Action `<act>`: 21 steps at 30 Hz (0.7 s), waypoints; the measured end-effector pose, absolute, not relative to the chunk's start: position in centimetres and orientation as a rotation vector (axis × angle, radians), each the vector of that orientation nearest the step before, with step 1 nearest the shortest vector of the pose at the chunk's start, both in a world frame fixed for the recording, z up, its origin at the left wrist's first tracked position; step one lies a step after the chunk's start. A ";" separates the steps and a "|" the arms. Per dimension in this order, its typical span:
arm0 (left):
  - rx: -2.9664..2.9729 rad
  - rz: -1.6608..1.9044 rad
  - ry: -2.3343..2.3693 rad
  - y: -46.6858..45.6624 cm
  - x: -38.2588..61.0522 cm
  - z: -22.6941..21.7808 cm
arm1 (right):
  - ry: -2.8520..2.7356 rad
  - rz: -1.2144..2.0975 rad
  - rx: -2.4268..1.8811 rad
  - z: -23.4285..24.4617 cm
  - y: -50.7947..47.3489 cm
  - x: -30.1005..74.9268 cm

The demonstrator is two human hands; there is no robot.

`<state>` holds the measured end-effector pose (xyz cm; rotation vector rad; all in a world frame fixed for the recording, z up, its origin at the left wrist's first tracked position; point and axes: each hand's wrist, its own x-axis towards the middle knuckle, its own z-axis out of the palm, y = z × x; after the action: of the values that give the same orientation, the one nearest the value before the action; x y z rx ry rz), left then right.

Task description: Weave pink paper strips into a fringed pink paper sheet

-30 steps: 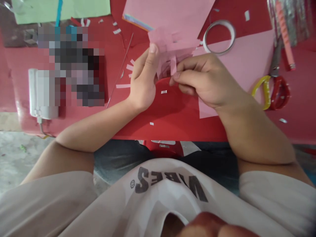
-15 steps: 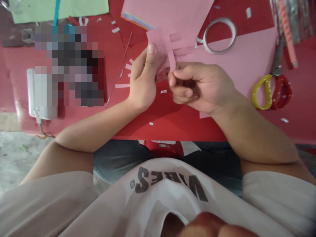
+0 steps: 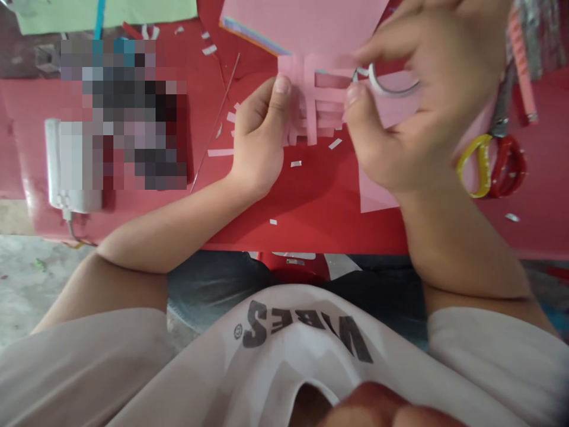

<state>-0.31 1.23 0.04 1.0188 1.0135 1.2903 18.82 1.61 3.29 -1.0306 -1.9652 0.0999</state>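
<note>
My left hand (image 3: 260,136) pinches the left edge of a woven piece of pink paper strips (image 3: 313,101) above the red table (image 3: 311,201), thumb on top. My right hand (image 3: 409,101) is raised near the camera at the right side of the weave, thumb and fingers curved around the ends of the horizontal strips. Its grip on the strips is partly hidden. A vertical pink strip (image 3: 310,118) hangs down through the weave.
A roll of tape (image 3: 391,89) lies behind my right hand. Scissors with yellow and red handles (image 3: 491,163) sit at the right. Pink paper sheets (image 3: 302,24), a green sheet (image 3: 111,12), a white device (image 3: 66,166) and paper scraps (image 3: 222,153) lie around.
My right hand rose from under the weave's lower edge to its right side, nearer the camera. The weave flattened and shifted slightly right. My left hand kept its pinch.
</note>
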 end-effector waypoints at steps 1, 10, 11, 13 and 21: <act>1.082 1.345 1.003 1.2 -0.2 0.0 | -2.002 0.062 -1.004 3.0 1.8 18.9; 1.081 1.359 0.896 1.0 0.2 -0.4 | -2.026 0.011 -1.073 2.2 1.1 17.7; 1.073 1.358 0.887 1.0 0.2 -0.4 | -2.020 0.006 -1.060 2.2 1.1 17.7; 1.062 1.351 0.885 1.0 0.2 -0.4 | -2.008 -0.013 -1.055 2.1 1.3 17.6; 1.050 1.352 0.876 1.0 0.4 -0.7 | -2.037 -0.087 -1.044 1.7 1.6 17.7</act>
<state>0.35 0.98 -0.67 1.0498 0.8759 1.3517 17.71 1.57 1.74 -1.0443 -2.0374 -0.0873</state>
